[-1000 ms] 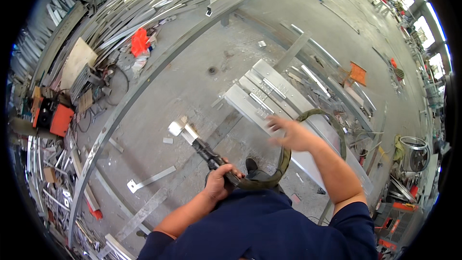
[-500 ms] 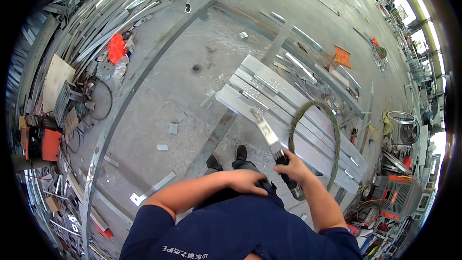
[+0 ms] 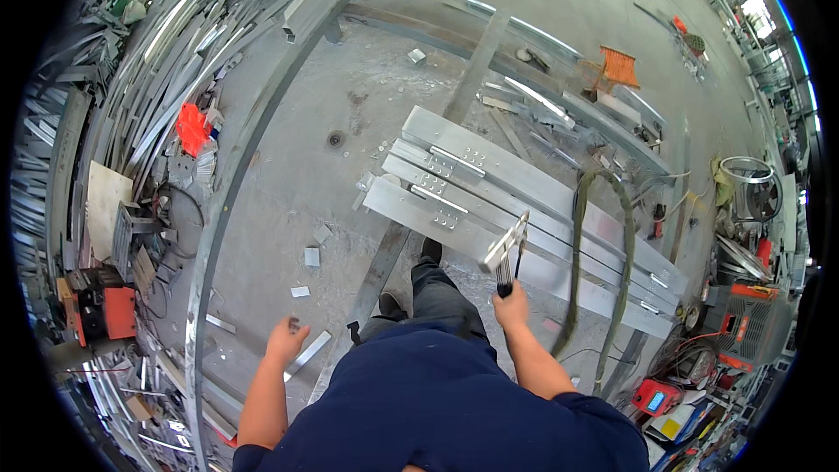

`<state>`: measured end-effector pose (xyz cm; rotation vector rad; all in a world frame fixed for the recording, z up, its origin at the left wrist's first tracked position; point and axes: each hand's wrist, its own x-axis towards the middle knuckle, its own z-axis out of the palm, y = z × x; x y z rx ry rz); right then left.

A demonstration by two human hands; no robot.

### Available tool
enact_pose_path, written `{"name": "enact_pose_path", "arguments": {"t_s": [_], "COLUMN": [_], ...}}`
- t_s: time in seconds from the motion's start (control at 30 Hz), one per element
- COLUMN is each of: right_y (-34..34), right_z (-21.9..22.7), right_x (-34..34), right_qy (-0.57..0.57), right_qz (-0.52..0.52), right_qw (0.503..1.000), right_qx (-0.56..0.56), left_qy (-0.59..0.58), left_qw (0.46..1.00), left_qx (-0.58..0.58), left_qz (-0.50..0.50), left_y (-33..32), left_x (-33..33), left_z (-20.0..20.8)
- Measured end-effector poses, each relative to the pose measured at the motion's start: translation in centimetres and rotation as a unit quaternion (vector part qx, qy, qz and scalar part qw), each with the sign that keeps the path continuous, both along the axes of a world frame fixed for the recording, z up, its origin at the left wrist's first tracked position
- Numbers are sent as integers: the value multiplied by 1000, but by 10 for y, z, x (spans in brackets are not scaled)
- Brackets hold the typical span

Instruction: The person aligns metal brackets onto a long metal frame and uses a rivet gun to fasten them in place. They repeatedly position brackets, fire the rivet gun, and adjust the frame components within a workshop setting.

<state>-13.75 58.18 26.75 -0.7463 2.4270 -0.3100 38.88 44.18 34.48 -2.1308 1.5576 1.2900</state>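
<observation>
My right hand (image 3: 512, 304) is wrapped round the black handle of a hammer-like hand tool (image 3: 505, 245) with a long silver head. The tool is raised in front of several long grey metal plates (image 3: 559, 218), which lie side by side on steel bars and carry bolts and thin rods. A dark green cable loop (image 3: 578, 253) hangs over the plates, right of my right hand. Away to the left, my left hand (image 3: 287, 339) hangs with fingers loosely bent and apart, holding nothing. Nearest to it is a flat metal strip (image 3: 308, 355) on the floor.
A long steel beam (image 3: 223, 192) runs along my left. Beyond it lie heaps of metal offcuts (image 3: 166, 79), a red bag (image 3: 193, 128) and an orange-black machine (image 3: 107, 313). To the right stand a grey-orange machine (image 3: 747, 323) and a red box (image 3: 655, 397). An orange stool (image 3: 619, 66) is farther off.
My left hand has left my waist and swung out left. The tool in my right hand has turned, its head now slanting up to the right. My feet have shifted, one stepping ahead.
</observation>
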Motion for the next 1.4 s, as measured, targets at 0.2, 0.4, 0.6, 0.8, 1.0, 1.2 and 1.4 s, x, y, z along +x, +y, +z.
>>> {"name": "enact_pose_path", "arguments": {"t_s": [0.2,0.4,0.6,0.8,1.0,1.2,1.4], "right_y": [-137,-204,-221,-237,-235,-198,-173], "right_z": [-71,-111,-149,-143,-148,-122,-37], "right_x": [-34,-68,-97,-98,-111,-113,-2], "right_qy": [-9,33,26,-9,7,140,-156], "right_qz": [-152,-271,-291,-266,-266,-124,-32], "right_qw": [987,962,954,952,953,982,987], "right_qx": [-48,11,63,149,146,-33,-8], "left_qy": [-67,-74,-54,-47,-96,-31,6], "left_qw": [987,981,987,982,985,992,949], "left_qx": [141,142,113,110,131,121,188], "left_qz": [27,113,102,148,61,-21,-251], "left_y": [50,75,28,21,-26,-141,-325], "left_x": [32,26,-22,-9,-4,11,-5], "left_z": [2,36,72,76,69,0,-86]}}
